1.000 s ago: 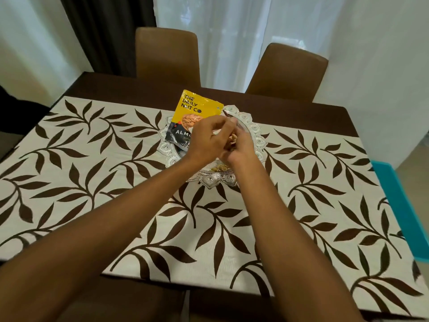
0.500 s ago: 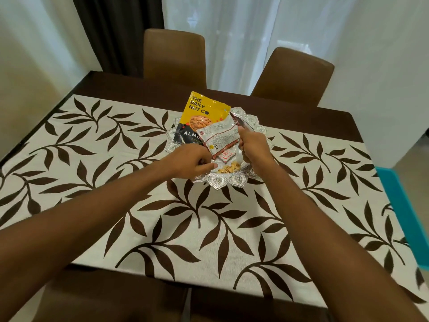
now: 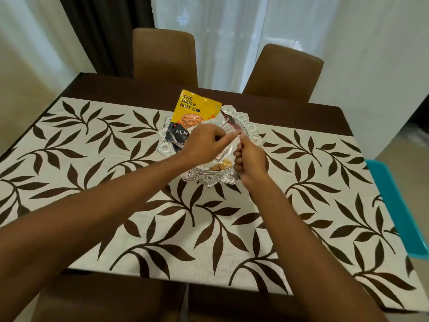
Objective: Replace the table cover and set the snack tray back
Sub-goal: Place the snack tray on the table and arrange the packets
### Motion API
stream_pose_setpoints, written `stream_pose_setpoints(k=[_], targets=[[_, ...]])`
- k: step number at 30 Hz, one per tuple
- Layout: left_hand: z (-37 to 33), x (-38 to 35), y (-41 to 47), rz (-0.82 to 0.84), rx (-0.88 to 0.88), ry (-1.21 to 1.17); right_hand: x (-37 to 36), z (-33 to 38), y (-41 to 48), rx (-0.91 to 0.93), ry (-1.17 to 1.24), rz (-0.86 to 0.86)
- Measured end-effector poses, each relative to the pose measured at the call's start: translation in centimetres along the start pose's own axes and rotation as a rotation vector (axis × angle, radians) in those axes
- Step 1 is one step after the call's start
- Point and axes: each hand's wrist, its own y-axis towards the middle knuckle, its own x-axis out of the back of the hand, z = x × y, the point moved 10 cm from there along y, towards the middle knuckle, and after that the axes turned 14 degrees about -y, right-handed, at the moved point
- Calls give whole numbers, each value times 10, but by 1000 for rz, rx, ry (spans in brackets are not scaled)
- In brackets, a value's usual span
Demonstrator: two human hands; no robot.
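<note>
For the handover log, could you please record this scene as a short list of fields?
table cover: cream cloth with brown leaves, laid flat on dark table
snack tray: silver tray on the cover, mid-table
contents: yellow almond pouch, clear packet, loose nuts
left hand: over tray, pinching the clear packet
right hand: closed at tray's right side
chairs: two brown chairs beyond
</note>
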Motion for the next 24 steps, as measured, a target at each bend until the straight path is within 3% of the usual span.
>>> stream_pose_setpoints(k=[3, 6, 11, 14, 18, 21, 24], targets=[[-32, -18, 7, -83, -34, -84, -12, -32, -18, -232, 361, 75], [-54, -49, 5, -30, -82, -23, -18, -33, -28, -244, 606, 174], [-57, -38, -6, -116, -210, -20, 2, -27, -18, -259, 637, 170], [-22, -31, -8, -13, -87, -43, 21, -22, -4, -181, 472, 115], [31, -59, -36, 343, 105, 196, 43, -3, 6, 71, -67, -70], [35, -73, -51, 452, -9, 481, 37, 25, 7, 344, -438, -164], [26, -71, -53, 398, -58, 468, 25, 37, 6, 465, -608, -185]])
